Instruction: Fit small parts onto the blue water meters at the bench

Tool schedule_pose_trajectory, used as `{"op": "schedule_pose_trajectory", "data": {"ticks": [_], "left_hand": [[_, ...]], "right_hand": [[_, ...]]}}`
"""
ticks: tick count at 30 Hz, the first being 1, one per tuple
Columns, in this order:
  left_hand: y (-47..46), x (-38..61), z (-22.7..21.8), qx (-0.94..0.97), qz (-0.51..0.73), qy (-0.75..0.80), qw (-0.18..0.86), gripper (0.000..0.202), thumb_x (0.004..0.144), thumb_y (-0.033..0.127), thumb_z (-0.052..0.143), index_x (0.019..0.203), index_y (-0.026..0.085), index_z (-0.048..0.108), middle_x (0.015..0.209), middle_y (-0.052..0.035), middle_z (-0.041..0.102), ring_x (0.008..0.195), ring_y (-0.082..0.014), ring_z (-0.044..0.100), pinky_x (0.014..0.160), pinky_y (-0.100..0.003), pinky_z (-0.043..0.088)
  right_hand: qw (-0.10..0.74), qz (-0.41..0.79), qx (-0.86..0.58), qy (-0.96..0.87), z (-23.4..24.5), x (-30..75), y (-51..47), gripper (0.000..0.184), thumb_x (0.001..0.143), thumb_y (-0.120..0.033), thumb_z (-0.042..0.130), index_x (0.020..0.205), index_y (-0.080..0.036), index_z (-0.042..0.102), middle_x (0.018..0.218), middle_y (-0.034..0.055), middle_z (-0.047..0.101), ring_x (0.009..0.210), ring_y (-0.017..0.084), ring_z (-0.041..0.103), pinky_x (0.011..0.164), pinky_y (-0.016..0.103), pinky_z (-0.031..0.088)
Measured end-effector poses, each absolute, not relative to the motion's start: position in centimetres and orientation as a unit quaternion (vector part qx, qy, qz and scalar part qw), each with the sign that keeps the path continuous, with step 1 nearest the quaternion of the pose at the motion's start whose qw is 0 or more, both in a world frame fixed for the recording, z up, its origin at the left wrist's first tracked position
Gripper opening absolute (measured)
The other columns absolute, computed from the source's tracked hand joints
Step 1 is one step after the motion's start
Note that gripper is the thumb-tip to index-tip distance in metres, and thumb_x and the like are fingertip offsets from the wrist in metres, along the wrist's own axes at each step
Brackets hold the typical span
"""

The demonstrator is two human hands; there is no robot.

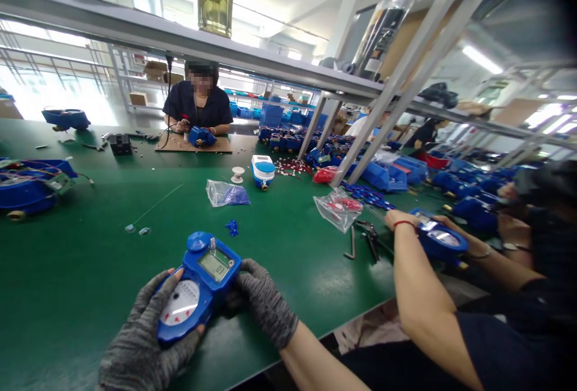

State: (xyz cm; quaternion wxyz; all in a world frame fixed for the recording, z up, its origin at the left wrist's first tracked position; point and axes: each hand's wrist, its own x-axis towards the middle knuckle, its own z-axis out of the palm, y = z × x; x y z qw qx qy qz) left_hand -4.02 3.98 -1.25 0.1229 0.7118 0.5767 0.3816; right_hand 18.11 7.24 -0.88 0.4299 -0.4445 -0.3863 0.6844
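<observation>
A blue water meter [204, 295] with a small display and a round white dial is tilted toward me above the green bench. My left hand [146, 331], in a grey fingerless glove, wraps round its dial end from the left. My right hand [265, 298], gloved alike, closes on the display end from the right; its fingertips are partly hidden behind the casing. Just beyond the meter lie a little pile of small blue parts [232, 227] and a clear bag with blue contents [228, 193].
A co-worker [198, 103] handles another meter across the green bench [180, 211]. At right, a co-worker's hands hold a blue meter [439, 238]. Metal shelf posts [383, 115] rise from the bench. A bag with red parts [338, 206], a hex key [351, 243] and a white-blue meter [262, 171] lie ahead.
</observation>
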Motion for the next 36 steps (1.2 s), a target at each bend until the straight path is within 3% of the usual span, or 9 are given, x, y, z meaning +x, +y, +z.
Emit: {"op": "schedule_pose_trajectory", "data": {"ticks": [4, 6, 8, 11, 15, 25, 29, 33, 36], "left_hand": [[4.5, -7.5, -0.9, 0.702, 0.352, 0.603, 0.139, 0.062, 0.077, 0.06, 0.061, 0.134, 0.042, 0.044, 0.149, -0.0007, 0.036, 0.127, -0.0371, 0.045, 0.1, -0.063, 0.045], [4.4, -8.0, -0.4, 0.672, 0.365, 0.624, 0.159, 0.058, 0.077, 0.062, 0.059, 0.129, 0.042, 0.048, 0.149, 0.0008, 0.036, 0.129, -0.0366, 0.043, 0.102, -0.065, 0.042], [4.2, -7.4, 0.2, 0.635, 0.402, 0.637, 0.173, 0.053, 0.077, 0.063, 0.058, 0.123, 0.038, 0.053, 0.143, -0.0008, 0.041, 0.128, -0.0351, 0.045, 0.105, -0.065, 0.039], [4.0, -6.0, 0.8, 0.6, 0.448, 0.643, 0.16, 0.045, 0.079, 0.062, 0.055, 0.113, 0.033, 0.058, 0.135, -0.003, 0.048, 0.124, -0.0339, 0.047, 0.108, -0.064, 0.035], [4.0, -5.5, 0.5, 0.594, 0.467, 0.635, 0.161, 0.037, 0.085, 0.056, 0.051, 0.113, 0.034, 0.059, 0.136, -0.0016, 0.048, 0.125, -0.0328, 0.046, 0.108, -0.064, 0.034], [5.1, -6.3, 0.4, 0.603, 0.499, 0.591, 0.193, 0.033, 0.088, 0.052, 0.051, 0.114, 0.034, 0.06, 0.138, -0.0005, 0.048, 0.129, -0.0301, 0.044, 0.112, -0.054, 0.033], [6.0, -6.7, 1.2, 0.582, 0.488, 0.583, 0.287, 0.041, 0.089, 0.052, 0.051, 0.124, 0.031, 0.053, 0.142, -0.0033, 0.044, 0.135, -0.0318, 0.037, 0.116, -0.053, 0.026], [6.6, -7.1, 1.9, 0.493, 0.485, 0.585, 0.424, 0.057, 0.084, 0.057, 0.057, 0.133, 0.03, 0.047, 0.141, -0.0063, 0.047, 0.127, -0.0372, 0.045, 0.108, -0.057, 0.038], [6.9, -7.0, 2.9, 0.463, 0.496, 0.562, 0.473, 0.056, 0.083, 0.055, 0.061, 0.132, 0.029, 0.051, 0.142, -0.0062, 0.048, 0.129, -0.0375, 0.045, 0.108, -0.055, 0.039]], "right_hand": [[0.37, 0.699, -0.424, -0.442, -1.2, 18.4, 7.8, 0.045, 0.081, -0.039, 0.064, 0.119, -0.019, 0.048, 0.079, 0.0032, 0.069, 0.066, 0.017, 0.068, 0.058, 0.028, 0.052], [0.361, 0.566, -0.492, -0.555, -1.5, 19.7, 10.3, 0.039, 0.082, -0.036, 0.061, 0.117, -0.021, 0.052, 0.084, 0.0027, 0.069, 0.068, 0.016, 0.066, 0.059, 0.026, 0.051], [0.37, 0.333, -0.591, -0.635, -2.0, 21.0, 13.6, 0.026, 0.084, -0.028, 0.056, 0.109, -0.02, 0.057, 0.085, 0.0024, 0.068, 0.073, 0.014, 0.064, 0.066, 0.026, 0.05], [0.349, 0.195, -0.633, -0.663, -3.0, 21.7, 18.2, 0.017, 0.08, -0.017, 0.055, 0.094, -0.019, 0.063, 0.088, 0.0042, 0.068, 0.082, 0.016, 0.063, 0.078, 0.028, 0.048], [0.311, 0.144, -0.635, -0.692, -3.9, 20.6, 20.6, 0.013, 0.076, -0.016, 0.059, 0.086, -0.019, 0.068, 0.087, 0.006, 0.068, 0.082, 0.019, 0.06, 0.079, 0.03, 0.044], [0.255, 0.099, -0.632, -0.725, -3.0, 19.3, 21.0, 0.012, 0.085, -0.018, 0.056, 0.09, -0.019, 0.067, 0.095, 0.0089, 0.067, 0.092, 0.019, 0.058, 0.085, 0.029, 0.042], [0.245, 0.09, -0.634, -0.728, -2.1, 19.6, 20.4, 0.016, 0.091, -0.016, 0.05, 0.092, -0.02, 0.066, 0.097, 0.01, 0.067, 0.094, 0.019, 0.059, 0.086, 0.028, 0.042], [0.22, 0.082, -0.635, -0.736, -2.2, 21.6, 17.8, 0.019, 0.093, -0.02, 0.048, 0.092, -0.016, 0.066, 0.093, 0.0115, 0.068, 0.089, 0.021, 0.061, 0.083, 0.03, 0.044], [0.195, 0.08, -0.633, -0.745, -2.7, 22.9, 15.8, 0.018, 0.091, -0.019, 0.049, 0.091, -0.016, 0.067, 0.094, 0.0125, 0.068, 0.091, 0.022, 0.061, 0.084, 0.032, 0.044]]}}
